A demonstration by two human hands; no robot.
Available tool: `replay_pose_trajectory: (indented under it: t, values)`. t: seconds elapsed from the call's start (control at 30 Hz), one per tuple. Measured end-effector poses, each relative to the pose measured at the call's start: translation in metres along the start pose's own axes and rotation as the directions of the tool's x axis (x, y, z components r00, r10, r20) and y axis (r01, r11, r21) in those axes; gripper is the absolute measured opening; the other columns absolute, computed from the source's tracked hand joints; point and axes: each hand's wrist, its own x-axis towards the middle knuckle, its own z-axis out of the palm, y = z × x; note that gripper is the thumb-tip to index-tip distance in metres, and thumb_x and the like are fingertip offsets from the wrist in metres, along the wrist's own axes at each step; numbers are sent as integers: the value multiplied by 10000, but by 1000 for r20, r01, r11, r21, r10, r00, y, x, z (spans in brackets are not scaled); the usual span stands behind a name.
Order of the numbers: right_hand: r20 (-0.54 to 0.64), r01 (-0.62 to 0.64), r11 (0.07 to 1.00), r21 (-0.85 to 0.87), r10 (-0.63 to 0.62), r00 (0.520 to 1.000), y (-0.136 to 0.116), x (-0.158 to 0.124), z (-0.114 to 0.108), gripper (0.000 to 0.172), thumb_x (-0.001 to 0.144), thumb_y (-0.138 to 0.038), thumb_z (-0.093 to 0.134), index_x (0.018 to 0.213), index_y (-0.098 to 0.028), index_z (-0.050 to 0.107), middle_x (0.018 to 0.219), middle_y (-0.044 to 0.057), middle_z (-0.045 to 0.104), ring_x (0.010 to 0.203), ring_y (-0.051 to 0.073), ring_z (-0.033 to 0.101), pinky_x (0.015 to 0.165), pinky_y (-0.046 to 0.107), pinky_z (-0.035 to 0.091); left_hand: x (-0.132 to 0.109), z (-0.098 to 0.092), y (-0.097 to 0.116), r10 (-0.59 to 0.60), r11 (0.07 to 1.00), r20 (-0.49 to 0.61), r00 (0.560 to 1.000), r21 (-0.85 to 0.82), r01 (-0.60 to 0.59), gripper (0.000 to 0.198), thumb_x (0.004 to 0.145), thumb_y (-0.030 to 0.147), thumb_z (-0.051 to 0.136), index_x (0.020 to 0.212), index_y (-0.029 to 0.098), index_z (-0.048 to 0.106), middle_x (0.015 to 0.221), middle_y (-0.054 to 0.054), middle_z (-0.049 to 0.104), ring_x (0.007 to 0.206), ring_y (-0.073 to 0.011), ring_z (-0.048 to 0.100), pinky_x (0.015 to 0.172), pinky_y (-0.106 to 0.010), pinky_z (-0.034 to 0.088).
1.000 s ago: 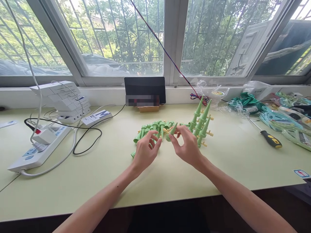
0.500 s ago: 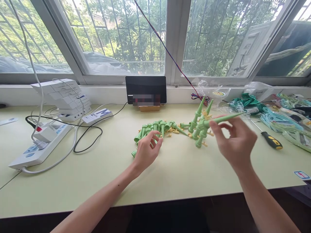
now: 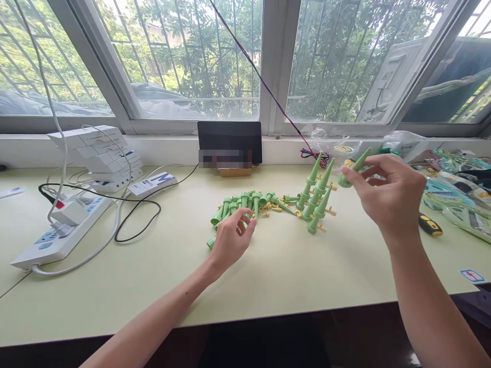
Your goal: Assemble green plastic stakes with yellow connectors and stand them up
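Observation:
My right hand [image 3: 391,197] pinches a green plastic watering spike [image 3: 359,162] in the air, its point tilted up to the right and its wide end down to the left. A bit of yellow shows beside that spike. Left of this hand, several green spikes [image 3: 319,197] with yellow valves stand point-up on the table in a close group. My left hand [image 3: 233,236] rests by a heap of loose green spikes [image 3: 245,199], fingers loosely curled and apart with nothing visible in them. Small yellow valves [image 3: 274,207] lie beside the heap, partly behind other pieces.
At the left are a white power strip [image 3: 57,240], a stack of white boxes [image 3: 97,153] and a looped black cable [image 3: 148,225]. A dark tablet [image 3: 230,138] leans by the window. To the right lie a screwdriver [image 3: 430,225] and plastic-wrapped items [image 3: 456,199].
My right hand has moved right, away from the standing spikes. The spike in it has swung from nearly level to tilted upward. My left hand has stayed in place.

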Motion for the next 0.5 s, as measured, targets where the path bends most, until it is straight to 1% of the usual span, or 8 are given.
replay_pose_trajectory:
  t: [0.2,0.33,0.43,0.5]
  values:
    - [-11,-34,999,37,34,999,-1,0,0,133,771,-271,761,851,-201,682,762,3,687,615,121,656,515,194,529,1,-1,0,-2,1000,0,1000,7,2,167,897,363,559,975,220,593,776,1,638,554,-102,529,529,-224,473]
    - [-4,-17,999,30,17,1000,1,3,-5,205,776,-261,745,960,-209,671,796,19,709,668,149,688,524,213,534,0,-1,1,-6,1000,2,1000,10,6,172,898,372,555,974,221,592,776,0,636,556,-104,528,533,-228,477]
    - [28,-22,998,52,21,999,3,5,-8,268,800,-227,692,1059,-210,624,858,49,727,763,190,719,534,242,540,0,-1,2,-4,1000,3,1000,13,4,177,900,378,551,973,222,593,772,-1,634,552,-108,525,536,-234,478]
    - [66,-51,995,87,45,997,4,7,-9,265,823,-217,654,1081,-211,593,884,63,731,810,204,727,543,253,540,1,-1,2,-3,1000,4,1000,14,3,173,899,374,553,969,222,592,766,1,634,550,-109,524,538,-234,478]
